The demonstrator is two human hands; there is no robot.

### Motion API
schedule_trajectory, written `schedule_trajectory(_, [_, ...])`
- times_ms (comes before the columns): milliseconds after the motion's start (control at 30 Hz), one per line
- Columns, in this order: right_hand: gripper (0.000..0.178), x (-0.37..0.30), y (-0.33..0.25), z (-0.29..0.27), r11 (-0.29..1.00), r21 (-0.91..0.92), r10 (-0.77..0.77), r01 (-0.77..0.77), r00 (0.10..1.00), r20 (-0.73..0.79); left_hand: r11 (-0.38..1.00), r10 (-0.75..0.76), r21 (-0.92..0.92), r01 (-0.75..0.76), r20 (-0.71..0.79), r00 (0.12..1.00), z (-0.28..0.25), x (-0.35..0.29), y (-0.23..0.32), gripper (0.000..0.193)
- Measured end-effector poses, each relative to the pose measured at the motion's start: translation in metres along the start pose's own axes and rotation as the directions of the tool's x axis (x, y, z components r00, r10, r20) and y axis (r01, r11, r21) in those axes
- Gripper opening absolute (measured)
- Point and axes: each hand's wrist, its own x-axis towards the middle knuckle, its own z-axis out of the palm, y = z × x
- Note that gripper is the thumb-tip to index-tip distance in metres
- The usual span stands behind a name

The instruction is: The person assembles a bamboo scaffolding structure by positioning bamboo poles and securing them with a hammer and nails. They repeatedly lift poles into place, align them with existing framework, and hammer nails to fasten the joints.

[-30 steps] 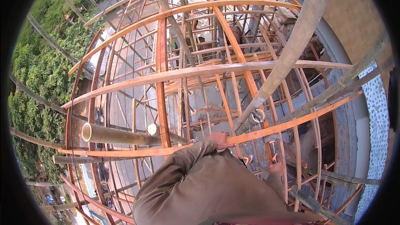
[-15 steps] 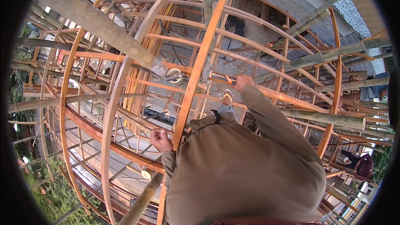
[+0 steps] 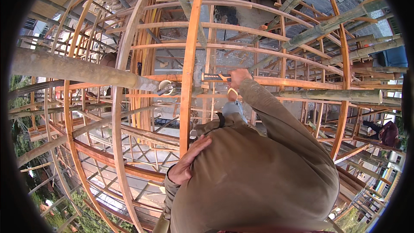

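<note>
My right hand (image 3: pixel 240 77) is closed around the black-and-orange handle of a hammer (image 3: pixel 217 77). The tool lies roughly level, its far end pointing left toward a long wooden beam (image 3: pixel 190 56). Beneath and beyond that hand, a reddish timber (image 3: pixel 297 83) runs off to the right. My left hand (image 3: pixel 189 159) rests on the front of my brown clothing, fingers stretched out and holding nothing. It is just below the lower end of the long beam. One foot in a sandal (image 3: pixel 233 95) shows under my right hand.
A thick bamboo pole (image 3: pixel 86 70) with a cut end comes in from the left. Another bamboo pole (image 3: pixel 332 96) lies at right. Curved wooden ribs (image 3: pixel 118 116) frame openings over a lower level. Another person (image 3: pixel 388 134) is at far right.
My left hand has gone from a loose fist beside the beam to lying open on my clothing. The view has turned, and the hammer, still in my right hand, appears slightly further left.
</note>
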Motion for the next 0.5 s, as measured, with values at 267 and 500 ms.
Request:
schedule_trajectory(267, [0.045, 0.003, 0.003, 0.005, 1.0, -0.003, -0.01, 0.01, 1.0, -0.01, 0.735, -0.107, 0.414, 0.536, -0.71, 0.696, -0.037, 0.026, -0.11, 0.068])
schedule_trajectory(500, [0.05, -0.004, -0.002, -0.002, 1.0, 0.015, 0.003, -0.003, 0.999, -0.039, 0.495, -0.101, 0.383, 0.78, -0.866, 0.49, -0.052, 0.044, -0.18, 0.087])
